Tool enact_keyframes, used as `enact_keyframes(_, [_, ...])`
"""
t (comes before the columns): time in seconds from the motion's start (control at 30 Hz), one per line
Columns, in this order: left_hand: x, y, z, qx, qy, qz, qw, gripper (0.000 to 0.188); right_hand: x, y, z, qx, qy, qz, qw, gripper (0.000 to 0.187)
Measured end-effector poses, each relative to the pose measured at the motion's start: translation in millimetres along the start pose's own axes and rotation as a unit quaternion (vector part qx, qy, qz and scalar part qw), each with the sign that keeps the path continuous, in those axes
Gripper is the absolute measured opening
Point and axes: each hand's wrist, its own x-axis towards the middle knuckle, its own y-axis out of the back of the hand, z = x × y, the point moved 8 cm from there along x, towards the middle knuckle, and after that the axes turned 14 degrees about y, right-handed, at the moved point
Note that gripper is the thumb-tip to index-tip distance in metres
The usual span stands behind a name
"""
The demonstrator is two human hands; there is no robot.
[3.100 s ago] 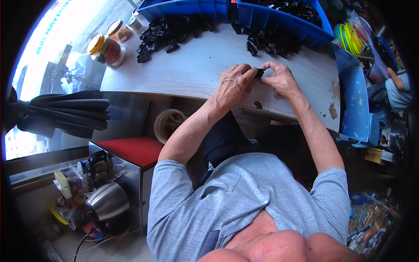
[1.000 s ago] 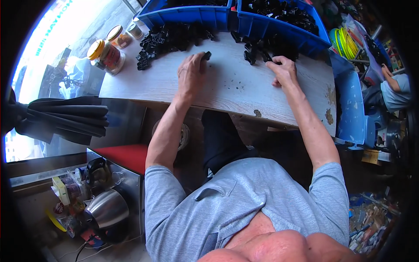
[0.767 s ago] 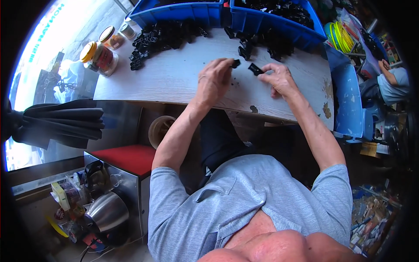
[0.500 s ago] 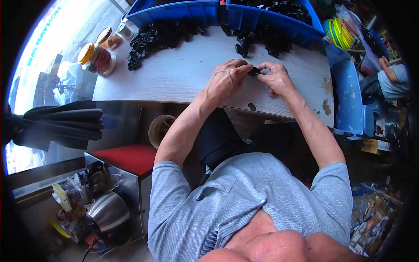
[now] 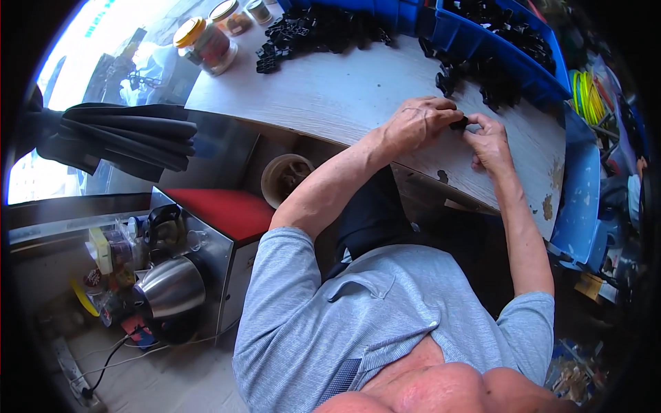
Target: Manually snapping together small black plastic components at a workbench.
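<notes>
A small black part (image 5: 460,124), its exact kind too small to tell, is pinched between my two hands above the pale table (image 5: 323,96). My left hand (image 5: 421,124) grips it from the left with fingers bent and the back of the hand up. From the other side, the thumb and fingertips of my right hand (image 5: 491,141) close on the same part. Just beyond my hands lies a loose heap of similar black parts (image 5: 492,79). A larger pile of black parts (image 5: 317,31) spreads along the far left of the table.
Blue bins (image 5: 468,38) holding black parts stand along the far edge. Lidded jars (image 5: 205,45) sit at the table's left corner. A light blue container (image 5: 578,199) adjoins the right edge. Lower left are a red-topped cabinet (image 5: 220,213), a bucket (image 5: 282,179) and a metal kettle (image 5: 170,288).
The whole view has turned, so the table and my hands appear farther right and tilted. Both hands keep hold of the small black part at about the same spot over the table.
</notes>
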Motion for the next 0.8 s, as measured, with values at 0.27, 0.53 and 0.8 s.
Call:
enact_keyframes(0.27, [-9, -1, 7, 0.034, -0.006, -0.03, 0.999, 0.033, 2, -1, 0, -0.015, -0.013, -0.018, 1.0, 0.028])
enact_keyframes(0.53, [-18, 21, 7, 0.067, 0.042, 0.071, 0.994, 0.04, 0, -7, -10, -0.038, -0.015, -0.032, 0.999, 0.03])
enact_keyframes(0.8, [-72, 204, -185, 0.4, 0.309, 0.294, 0.811, 0.04, -2, 3, -2, -0.026, 0.022, 0.015, 0.999, 0.034])
